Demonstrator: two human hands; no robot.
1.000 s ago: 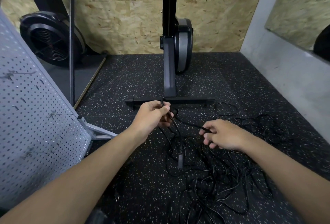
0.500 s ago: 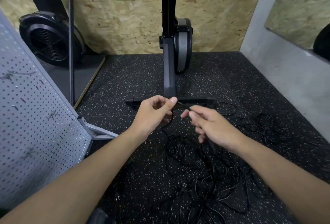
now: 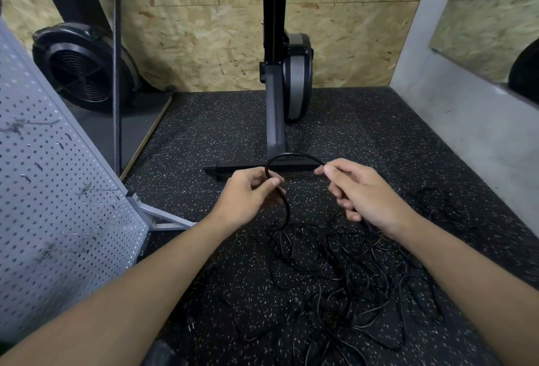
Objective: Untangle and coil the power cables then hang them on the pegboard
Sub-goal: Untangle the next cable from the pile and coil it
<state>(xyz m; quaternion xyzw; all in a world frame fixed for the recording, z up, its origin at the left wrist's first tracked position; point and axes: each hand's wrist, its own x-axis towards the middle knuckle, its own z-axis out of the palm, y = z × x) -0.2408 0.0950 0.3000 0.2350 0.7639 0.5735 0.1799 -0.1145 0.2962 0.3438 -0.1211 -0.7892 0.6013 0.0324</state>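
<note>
Left hand [image 3: 248, 193] and right hand [image 3: 361, 190] pinch cable [image 3: 294, 156] arch; hard pull risks tightening knots in floor tangle [image 3: 335, 278].

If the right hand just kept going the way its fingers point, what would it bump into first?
Probably the black floor bar of the upright machine: the right hand, pinching the cable, points forward and slightly left toward it. Depth is unclear, so the left hand might come first.

I log black cables [image 3: 293, 154] over a black floor mat [image 3: 364, 132] flecked white. Pale grey pegboard [image 3: 58, 220], dotted with dark holes. Tan wall panel [image 3: 204, 44], wood-chip mottled.
</note>
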